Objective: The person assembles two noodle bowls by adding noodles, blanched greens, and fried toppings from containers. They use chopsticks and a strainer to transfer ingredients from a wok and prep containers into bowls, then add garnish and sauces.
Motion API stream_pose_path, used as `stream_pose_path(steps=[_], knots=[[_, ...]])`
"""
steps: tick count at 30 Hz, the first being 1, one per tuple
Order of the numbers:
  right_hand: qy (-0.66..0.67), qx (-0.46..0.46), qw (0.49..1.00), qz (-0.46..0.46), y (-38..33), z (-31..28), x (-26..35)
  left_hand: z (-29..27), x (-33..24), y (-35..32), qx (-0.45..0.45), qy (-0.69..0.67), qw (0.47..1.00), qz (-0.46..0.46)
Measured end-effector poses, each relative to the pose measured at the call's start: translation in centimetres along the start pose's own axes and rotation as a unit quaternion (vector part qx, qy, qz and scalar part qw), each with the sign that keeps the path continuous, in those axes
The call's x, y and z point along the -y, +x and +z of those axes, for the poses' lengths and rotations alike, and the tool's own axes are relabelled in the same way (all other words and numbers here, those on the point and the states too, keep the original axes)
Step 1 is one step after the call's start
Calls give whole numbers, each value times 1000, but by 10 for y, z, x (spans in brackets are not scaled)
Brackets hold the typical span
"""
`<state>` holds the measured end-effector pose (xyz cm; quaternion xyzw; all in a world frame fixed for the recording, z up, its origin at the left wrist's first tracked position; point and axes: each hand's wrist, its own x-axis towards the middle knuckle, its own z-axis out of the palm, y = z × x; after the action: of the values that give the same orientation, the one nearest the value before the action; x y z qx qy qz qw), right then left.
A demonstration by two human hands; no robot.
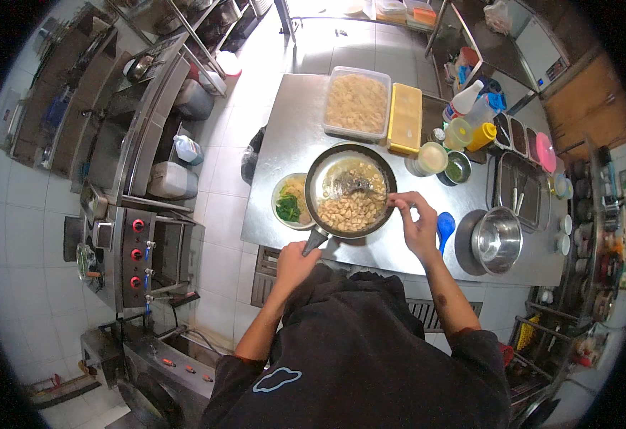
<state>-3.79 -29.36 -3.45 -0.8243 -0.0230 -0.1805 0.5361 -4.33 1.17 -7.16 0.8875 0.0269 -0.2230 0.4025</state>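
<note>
L hand [299, 264] is wrapped round the grip of a dark frying pan [310, 187], closed firmly; its palm side is hidden, as is the handle's far end. Pan's over the metal table [284, 118], near the front edge, and covers the R rim of a bowl [276, 214] w/ leafy greens and sth yellowish. Can't tell if the pan rests on the table or is held just above.

In the pan: pale chopped pieces [349, 216] toward the near side, plus a dark, shiny shape [356, 187] amid the liquid (maybe a spoon's bowl, too blurred to be sure). R hand [419, 227] is at the pan's R rim, fingers bent, tips close together; can't tell whether they pinch a thin handle.

Blue spoon [445, 227] lies just beside the R wrist, its lower end hard to make out. Metal bowl [497, 247] sits farther R. The dark shirt [384, 343] blocks the view below.
</note>
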Motion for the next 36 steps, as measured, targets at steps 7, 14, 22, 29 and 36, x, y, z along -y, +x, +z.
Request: stream_pose_path(steps=[7, 14, 22, 29, 36], knots=[[35, -87, 994, 60, 27, 33, -6, -48, 1, 20, -5, -12, 1000, 4], [180, -141, 956, 184, -13, 119, -3, -58, 7, 32, -23, 2, 1000, 8], [216, -93, 920, 313, 14, 143, 2, -57, 16, 41, -54, 41, 997, -20], [241, -66, 903, 350, 49, 124, -5, -54, 15, 45, -72, 5, 996, -51], [247, -28, 915, 317, 80, 111, -19, -36, 34, 60, -95, -63, 992, -50]])
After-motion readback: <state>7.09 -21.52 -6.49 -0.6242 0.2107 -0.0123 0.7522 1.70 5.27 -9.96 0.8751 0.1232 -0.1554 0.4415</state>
